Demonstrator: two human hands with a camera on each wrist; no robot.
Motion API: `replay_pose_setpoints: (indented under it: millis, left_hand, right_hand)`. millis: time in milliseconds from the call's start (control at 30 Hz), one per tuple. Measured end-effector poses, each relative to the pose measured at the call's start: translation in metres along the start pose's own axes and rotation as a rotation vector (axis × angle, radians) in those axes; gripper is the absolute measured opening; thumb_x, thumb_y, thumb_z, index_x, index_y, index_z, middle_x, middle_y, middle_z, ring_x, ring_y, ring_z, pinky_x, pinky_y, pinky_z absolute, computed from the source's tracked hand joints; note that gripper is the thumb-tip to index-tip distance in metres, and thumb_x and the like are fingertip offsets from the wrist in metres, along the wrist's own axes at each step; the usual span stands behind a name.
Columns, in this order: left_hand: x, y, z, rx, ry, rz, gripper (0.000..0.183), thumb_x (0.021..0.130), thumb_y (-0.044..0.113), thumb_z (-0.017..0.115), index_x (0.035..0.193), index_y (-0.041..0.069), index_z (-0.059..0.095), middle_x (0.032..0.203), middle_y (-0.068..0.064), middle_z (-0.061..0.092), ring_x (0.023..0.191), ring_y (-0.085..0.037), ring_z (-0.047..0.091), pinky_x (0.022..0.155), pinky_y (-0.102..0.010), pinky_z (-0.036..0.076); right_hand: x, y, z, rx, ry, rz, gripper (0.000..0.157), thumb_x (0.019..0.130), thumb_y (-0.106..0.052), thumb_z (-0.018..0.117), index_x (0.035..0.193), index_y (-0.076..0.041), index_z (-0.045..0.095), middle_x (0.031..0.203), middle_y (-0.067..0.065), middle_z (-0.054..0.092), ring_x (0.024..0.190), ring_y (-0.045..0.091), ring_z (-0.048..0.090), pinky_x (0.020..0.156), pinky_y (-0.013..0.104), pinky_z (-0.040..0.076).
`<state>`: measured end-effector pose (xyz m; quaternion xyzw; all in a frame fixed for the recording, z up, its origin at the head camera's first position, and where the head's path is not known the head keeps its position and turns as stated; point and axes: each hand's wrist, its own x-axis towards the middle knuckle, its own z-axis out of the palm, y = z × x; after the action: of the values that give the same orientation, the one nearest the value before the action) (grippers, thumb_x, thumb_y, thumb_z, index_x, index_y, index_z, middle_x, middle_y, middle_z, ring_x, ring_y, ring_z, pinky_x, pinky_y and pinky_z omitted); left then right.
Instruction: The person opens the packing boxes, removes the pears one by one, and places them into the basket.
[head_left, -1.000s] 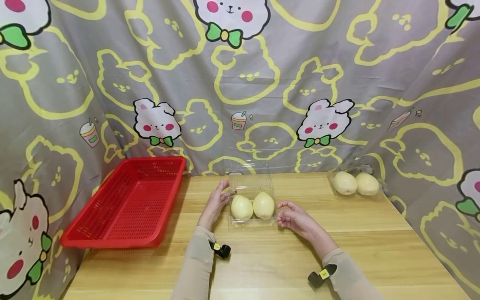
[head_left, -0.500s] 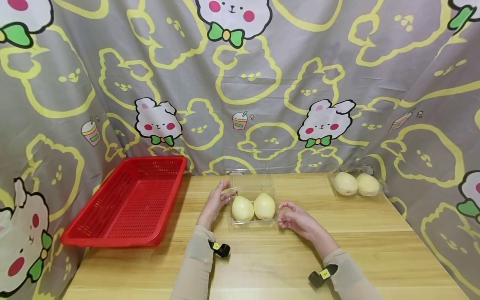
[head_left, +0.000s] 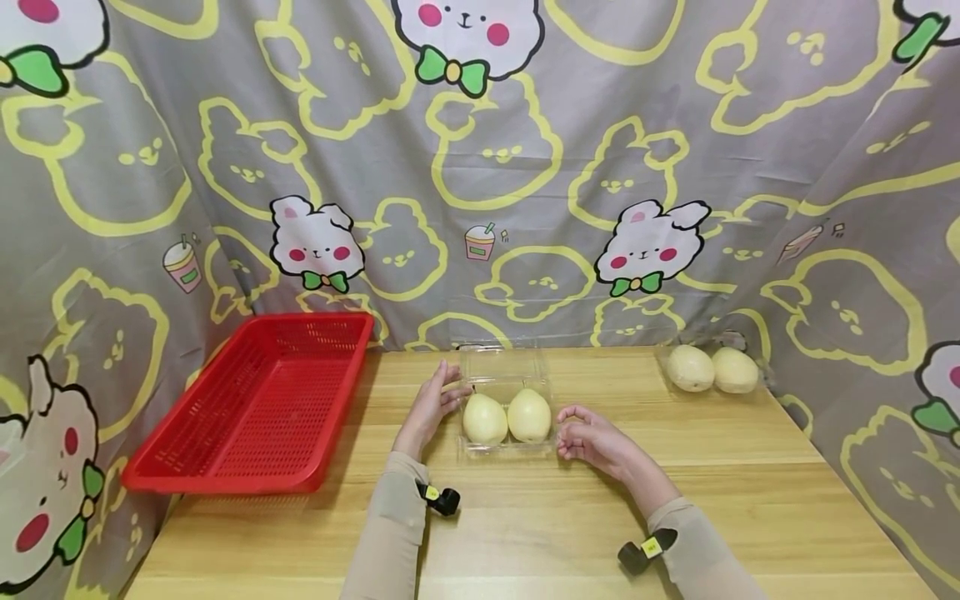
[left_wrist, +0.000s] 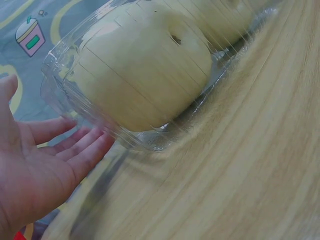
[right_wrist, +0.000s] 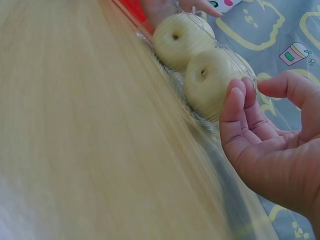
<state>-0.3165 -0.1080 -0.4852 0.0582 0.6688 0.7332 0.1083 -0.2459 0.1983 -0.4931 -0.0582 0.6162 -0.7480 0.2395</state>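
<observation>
We see the clear box (head_left: pixel 504 451) near the far edge of the worktop (head_left: pixel 525 533), about midway along, with two pears (head_left: pixel 484 418) side by side in it. Its lid (head_left: pixel 501 364) seems raised at the back, though the plastic is hard to read.

We judge that lid the chief risk: the thin plastic could spring back, or catch on a stem (head_left: pixel 474 390) if lowered askew. Pushing harder from one side could also slew the light box or set the round pears rolling inside it.

Our left hand (head_left: pixel 432 406) stands at the box's left side, fingers extended towards it; whether the tips touch, we cannot tell. Our right hand (head_left: pixel 595 439) is just beside the front right corner, fingers loosely bent, thumb a little off them, nothing seen held between. Both forearms (head_left: pixel 393 512) reach in from the worktop's near edge, the hands apart with the box between them.
</observation>
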Motion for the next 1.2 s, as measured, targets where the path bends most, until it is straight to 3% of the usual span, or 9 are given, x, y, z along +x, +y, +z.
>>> replay_pose_setpoints:
  millis: [533, 867, 1200]
  left_hand:
    - [-0.001, 0.007, -0.003, 0.047, 0.041, -0.025, 0.077, 0.100, 0.061, 0.027, 0.148, 0.002, 0.034, 0.148, -0.026, 0.039, 0.128, -0.044, 0.050, 0.109, -0.050, 0.042]
    - [-0.007, 0.024, -0.003, 0.089, 0.066, -0.035, 0.073, 0.103, 0.054, 0.028, 0.147, -0.004, 0.034, 0.145, -0.032, 0.038, 0.127, -0.049, 0.047, 0.109, -0.056, 0.039]
    - [-0.018, 0.044, -0.001, 0.164, 0.067, -0.026, 0.072, 0.102, 0.057, 0.027, 0.145, 0.001, 0.040, 0.145, -0.029, 0.041, 0.129, -0.046, 0.047, 0.109, -0.062, 0.035]
  right_hand:
    - [0.002, 0.001, -0.004, 0.012, -0.020, 0.008, 0.023, 0.092, 0.004, 0.048, 0.110, -0.007, 0.040, 0.076, 0.002, 0.063, 0.070, 0.011, 0.062, 0.065, 0.022, 0.053]
    - [0.000, -0.001, -0.003, 0.007, -0.029, 0.000, 0.024, 0.091, 0.004, 0.049, 0.111, -0.006, 0.039, 0.076, 0.001, 0.063, 0.069, 0.011, 0.062, 0.065, 0.021, 0.053]
    - [0.000, 0.000, -0.003, 0.010, -0.020, 0.006, 0.025, 0.091, 0.004, 0.049, 0.112, -0.005, 0.039, 0.076, 0.001, 0.063, 0.069, 0.011, 0.062, 0.065, 0.022, 0.053]
